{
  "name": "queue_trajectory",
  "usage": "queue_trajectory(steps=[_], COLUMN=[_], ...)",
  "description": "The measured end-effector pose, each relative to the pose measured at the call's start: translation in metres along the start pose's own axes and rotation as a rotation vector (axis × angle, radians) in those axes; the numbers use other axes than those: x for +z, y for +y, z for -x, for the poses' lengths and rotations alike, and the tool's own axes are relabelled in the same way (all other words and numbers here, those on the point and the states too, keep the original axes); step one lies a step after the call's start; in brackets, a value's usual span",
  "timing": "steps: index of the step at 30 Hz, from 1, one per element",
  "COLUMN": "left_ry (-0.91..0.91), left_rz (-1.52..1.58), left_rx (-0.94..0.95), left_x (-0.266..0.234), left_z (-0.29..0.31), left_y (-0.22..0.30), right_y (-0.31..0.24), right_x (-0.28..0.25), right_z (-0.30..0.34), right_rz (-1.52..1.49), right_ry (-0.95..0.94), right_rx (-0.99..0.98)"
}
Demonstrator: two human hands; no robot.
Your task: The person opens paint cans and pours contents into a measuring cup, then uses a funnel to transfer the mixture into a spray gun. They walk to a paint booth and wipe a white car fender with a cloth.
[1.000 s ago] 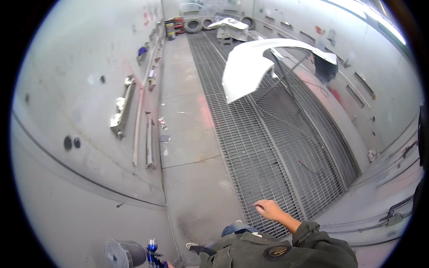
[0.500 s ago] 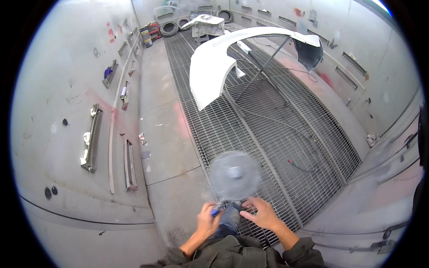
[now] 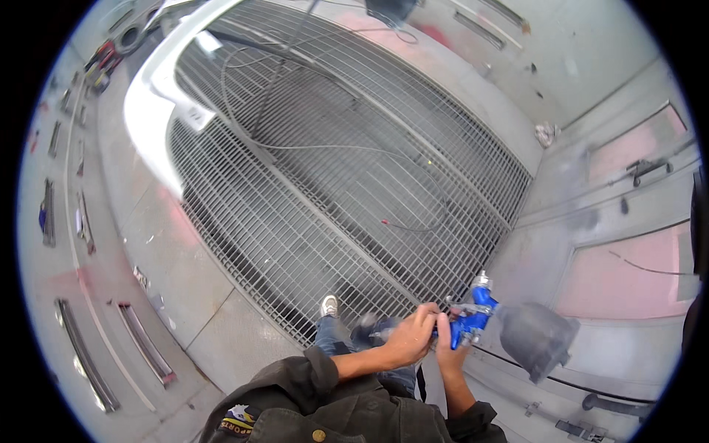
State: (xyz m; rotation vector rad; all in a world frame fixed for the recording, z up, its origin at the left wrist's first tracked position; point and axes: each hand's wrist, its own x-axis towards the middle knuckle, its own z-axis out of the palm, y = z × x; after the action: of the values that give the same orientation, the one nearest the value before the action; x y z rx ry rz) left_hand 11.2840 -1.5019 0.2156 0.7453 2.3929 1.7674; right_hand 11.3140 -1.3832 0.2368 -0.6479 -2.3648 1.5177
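A blue spray gun (image 3: 473, 316) with silver metal fittings is held out in front of me, to the right. Its grey translucent cup (image 3: 539, 341) points off to the right and is smeared by motion. My right hand (image 3: 449, 354) is closed around the gun's near side, thumb up, with its other fingers partly hidden. My left hand (image 3: 412, 336) reaches across and presses against the handle end beside the right thumb. Its fingers are curled closed, and what lies under them is mostly hidden.
Metal floor grating (image 3: 325, 184) spreads ahead, with a thin hose (image 3: 354, 148) lying across it. A white curved car body panel (image 3: 151, 111) stands on a stand at the upper left. Walls with slotted vents (image 3: 85, 354) flank me; a pink-tinted door panel (image 3: 628, 273) is right.
My view has swung right, so the panel now lies farther left. The gun and cup have moved to the right. My right hand, open before, is now closed on the gun beside the left.
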Motion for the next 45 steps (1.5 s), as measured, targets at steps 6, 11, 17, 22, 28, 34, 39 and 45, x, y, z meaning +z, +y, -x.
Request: queue_trajectory(steps=[6, 11, 17, 22, 28, 34, 39, 45], left_ry=[-0.315, -0.390, -0.710, -0.687, -0.655, -0.821, -0.895, -0.641], left_rz=[0.023, -0.264, -0.856, -0.971, -1.151, -1.265, -0.733, -0.516], left_rx=[0.138, -0.233, -0.459, -0.393, -0.383, -0.182, -0.673, -0.936], left_x=[0.045, 0.068, 0.118, 0.201, 0.272, 0.245, 0.166, 0.008], left_z=[-0.136, -0.188, -0.194, -0.237, -0.258, -0.247, -0.146, -0.022], left_y=[-0.095, -0.301, -0.628, -0.815, -0.911, -0.883, -0.744, -0.473], right_y=[0.073, 0.194, 0.366, 0.513, 0.588, 0.572, 0.482, 0.353], right_x=[-0.003, -0.004, 0.027, 0.050, 0.060, 0.062, 0.058, 0.012], right_z=[-0.135, -0.222, -0.309, -0.309, -0.276, -0.296, -0.324, -0.306], right_rz=[-0.188, -0.227, -0.233, -0.190, -0.025, -0.021, 0.002, 0.068], right_ry=[0.258, 0.308, 0.409, 0.460, 0.462, 0.336, 0.201, -0.172], right_rx=[0.085, 0.113, 0.435, 0.535, 0.683, 0.759, 0.848, 0.768])
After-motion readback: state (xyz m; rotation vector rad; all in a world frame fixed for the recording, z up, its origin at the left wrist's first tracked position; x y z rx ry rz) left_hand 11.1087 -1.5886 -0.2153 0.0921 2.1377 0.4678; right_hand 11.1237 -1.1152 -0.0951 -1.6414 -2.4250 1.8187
